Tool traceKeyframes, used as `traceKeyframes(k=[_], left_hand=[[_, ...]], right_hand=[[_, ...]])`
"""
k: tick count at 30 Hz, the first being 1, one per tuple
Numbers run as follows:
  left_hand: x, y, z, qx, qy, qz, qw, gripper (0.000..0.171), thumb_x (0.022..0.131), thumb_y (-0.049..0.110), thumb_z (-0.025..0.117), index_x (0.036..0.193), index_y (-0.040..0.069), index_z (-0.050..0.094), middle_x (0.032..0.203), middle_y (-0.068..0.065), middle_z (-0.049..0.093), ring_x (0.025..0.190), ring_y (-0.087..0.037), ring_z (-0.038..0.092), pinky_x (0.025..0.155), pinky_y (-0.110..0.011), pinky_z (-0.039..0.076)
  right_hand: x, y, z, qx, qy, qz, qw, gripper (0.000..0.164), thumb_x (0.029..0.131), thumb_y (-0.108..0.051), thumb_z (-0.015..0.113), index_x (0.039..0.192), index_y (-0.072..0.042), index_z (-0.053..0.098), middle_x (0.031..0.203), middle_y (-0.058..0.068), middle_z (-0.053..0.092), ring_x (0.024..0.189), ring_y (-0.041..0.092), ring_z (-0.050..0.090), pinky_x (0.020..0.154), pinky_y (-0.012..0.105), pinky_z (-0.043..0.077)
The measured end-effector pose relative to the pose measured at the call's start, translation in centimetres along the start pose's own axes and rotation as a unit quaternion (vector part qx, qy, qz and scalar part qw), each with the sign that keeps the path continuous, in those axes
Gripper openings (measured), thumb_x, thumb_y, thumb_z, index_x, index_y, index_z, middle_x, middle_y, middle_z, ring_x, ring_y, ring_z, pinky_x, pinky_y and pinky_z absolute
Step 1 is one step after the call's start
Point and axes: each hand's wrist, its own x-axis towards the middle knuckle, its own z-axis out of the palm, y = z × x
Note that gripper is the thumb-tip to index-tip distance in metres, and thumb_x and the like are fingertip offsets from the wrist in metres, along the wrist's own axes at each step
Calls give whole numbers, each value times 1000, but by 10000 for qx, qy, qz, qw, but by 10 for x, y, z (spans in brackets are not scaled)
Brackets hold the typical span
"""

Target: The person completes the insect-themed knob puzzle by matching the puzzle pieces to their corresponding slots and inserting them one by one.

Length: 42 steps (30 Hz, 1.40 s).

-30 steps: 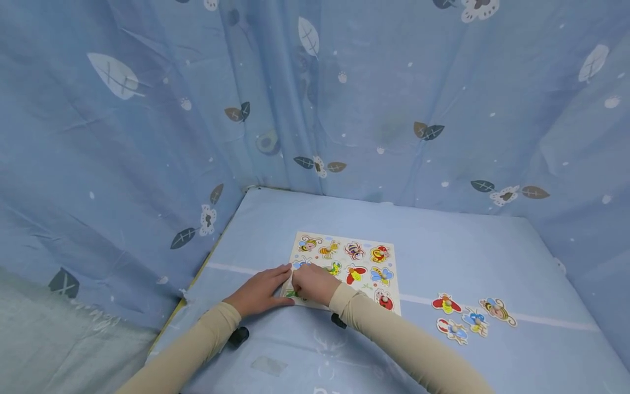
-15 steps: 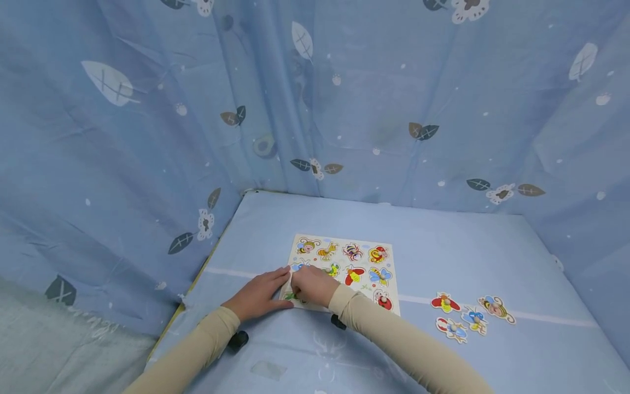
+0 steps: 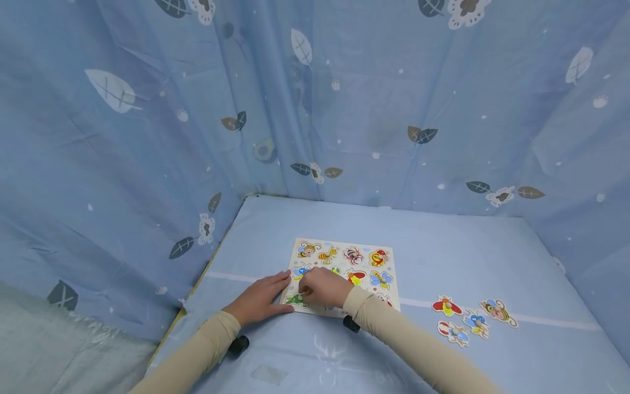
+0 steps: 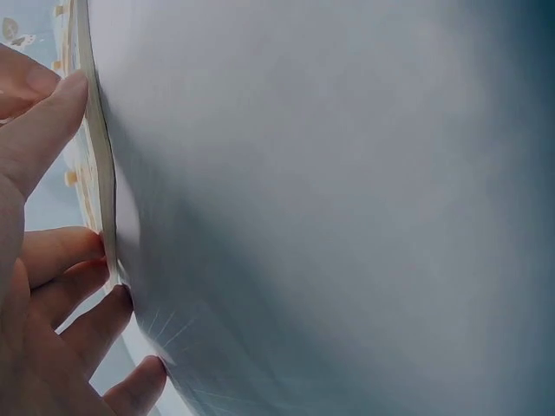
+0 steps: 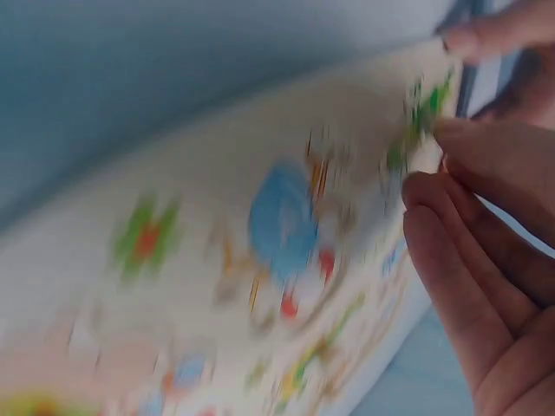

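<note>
A light wooden puzzle board (image 3: pixel 344 243) with knobbed insect pieces lies on the table. My left hand (image 3: pixel 261 298) holds its fingertips against the board's left edge and its thumb at the near corner; the left wrist view shows these fingers touching the board's side (image 4: pixel 103 165). Over the board's near-left part hovers my right hand (image 3: pixel 325 287), fingers bent. Beside its fingertips a green insect piece (image 3: pixel 294 299) sits in the near-left corner. The right wrist view, blurred, shows thumb and index finger (image 5: pixel 425 191) apart, nothing visible between them. My right hand hides several middle pieces.
To the right of the board lie several loose pieces: a red-winged insect (image 3: pixel 446 306), a bee (image 3: pixel 499 312), a blue insect (image 3: pixel 476 324) and a red-and-blue beetle (image 3: pixel 454 333). Blue curtains (image 3: pixel 374 109) hang behind the table (image 3: pixel 418 235).
My right hand has shifted slightly right, off the near-left corner, and the green piece there shows more fully. My left hand stays at the board's edge. The loose pieces have not moved.
</note>
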Motion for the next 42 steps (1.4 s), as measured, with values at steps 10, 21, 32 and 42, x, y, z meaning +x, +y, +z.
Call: traceKeyframes(k=[10, 21, 32, 42], left_hand=[[4, 2, 0, 225, 84, 14, 9997, 86, 84, 62, 64, 149, 11, 41, 158, 0, 34, 143, -24, 38, 115, -45, 38], [-5, -7, 0, 216, 190, -242, 9993, 88, 82, 65, 65, 149, 12, 41, 158, 2, 34, 143, -23, 38, 115, -45, 38], [-8, -6, 2, 118, 143, -123, 9998, 87, 83, 62, 65, 148, 10, 42, 158, -1, 35, 143, -24, 38, 116, -44, 38], [1, -2, 6, 193, 131, -22, 9997, 88, 82, 66, 63, 149, 13, 42, 158, 2, 35, 143, -22, 38, 116, -43, 39]], right_hand=[[-61, 51, -52, 257, -378, 874, 9951, 13, 83, -15, 77, 96, -12, 77, 94, -1, 74, 82, 7, 65, 73, 24, 56], [-138, 118, -87, -22, -528, 2435, 9685, 9, 80, -13, 79, 88, -14, 74, 87, -4, 66, 82, 14, 56, 72, 32, 53], [-205, 149, -81, 498, -662, 3435, 9355, 13, 77, -7, 78, 81, -10, 66, 76, 1, 61, 65, 18, 55, 58, 28, 51], [-233, 149, -69, 733, -506, 3545, 9308, 16, 72, 2, 71, 76, -10, 61, 72, 3, 58, 59, 17, 55, 52, 27, 47]])
